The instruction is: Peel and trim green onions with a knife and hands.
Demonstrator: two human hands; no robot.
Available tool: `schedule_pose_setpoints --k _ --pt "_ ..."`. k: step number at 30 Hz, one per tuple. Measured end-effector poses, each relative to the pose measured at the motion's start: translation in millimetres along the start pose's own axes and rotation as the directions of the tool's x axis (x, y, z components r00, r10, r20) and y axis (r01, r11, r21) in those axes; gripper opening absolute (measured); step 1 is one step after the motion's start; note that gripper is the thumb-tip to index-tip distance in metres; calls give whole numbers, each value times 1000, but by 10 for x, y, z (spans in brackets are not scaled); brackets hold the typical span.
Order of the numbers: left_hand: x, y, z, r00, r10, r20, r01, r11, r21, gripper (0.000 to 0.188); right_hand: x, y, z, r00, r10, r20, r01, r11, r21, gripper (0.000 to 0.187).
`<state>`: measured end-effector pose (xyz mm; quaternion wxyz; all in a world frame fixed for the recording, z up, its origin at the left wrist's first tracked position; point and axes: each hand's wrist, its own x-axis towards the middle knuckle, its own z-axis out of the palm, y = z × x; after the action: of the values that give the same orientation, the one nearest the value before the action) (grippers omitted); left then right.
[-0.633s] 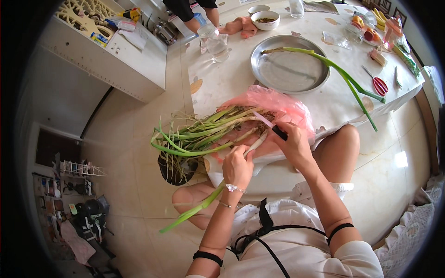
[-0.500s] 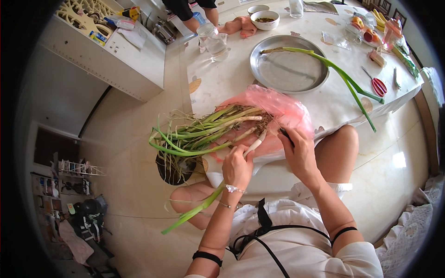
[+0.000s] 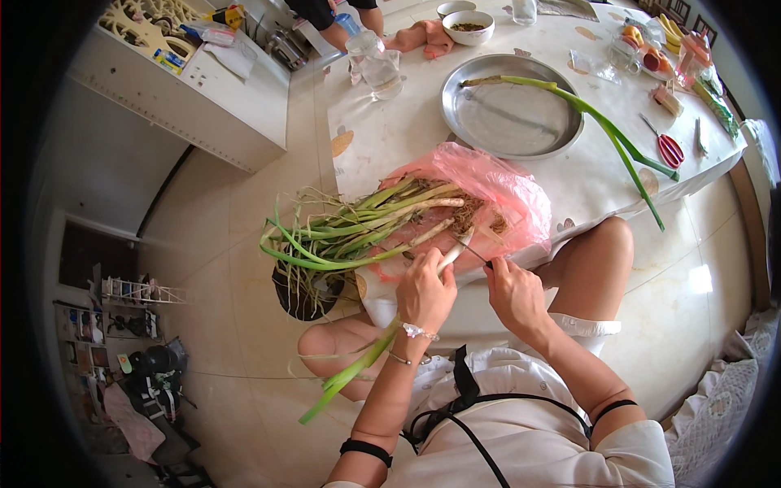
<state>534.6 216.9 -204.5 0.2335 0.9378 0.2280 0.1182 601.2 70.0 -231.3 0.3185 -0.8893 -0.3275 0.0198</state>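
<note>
My left hand (image 3: 425, 294) is closed around a green onion (image 3: 358, 366); its white end points up toward the bag and its green leaves hang down past my wrist. My right hand (image 3: 518, 294) grips a small knife (image 3: 474, 253), whose thin blade lies against the white end of that onion. Just beyond both hands a heap of untrimmed green onions (image 3: 366, 224) with dry, stringy roots lies on a pink plastic bag (image 3: 496, 183) at the table's near edge. Farther off, one long green onion (image 3: 598, 118) rests across a round metal tray (image 3: 449, 118), its leaves hanging over the rim.
Red-handled scissors (image 3: 670, 150) lie right of the tray. A water jug (image 3: 381, 77), a bowl (image 3: 469, 37) and fruit (image 3: 655, 58) stand farther back. Beneath the heap's left end is a dark bin (image 3: 305, 294). Another person's legs (image 3: 346, 28) show beyond the table.
My right hand has turned and come down slightly, so the knife blade now shows across the onion's white end. My left hand has shifted slightly right with the onion.
</note>
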Motion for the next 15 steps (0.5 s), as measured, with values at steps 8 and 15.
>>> schedule_pose_setpoints --k 8,15 --pt "14 33 1 999 9 -48 -9 1000 0 16 56 -115 -5 990 36 135 -18 991 -136 15" --pt "-35 -94 87 991 81 -106 -84 996 -24 15 201 -153 22 977 30 211 3 988 -153 9"
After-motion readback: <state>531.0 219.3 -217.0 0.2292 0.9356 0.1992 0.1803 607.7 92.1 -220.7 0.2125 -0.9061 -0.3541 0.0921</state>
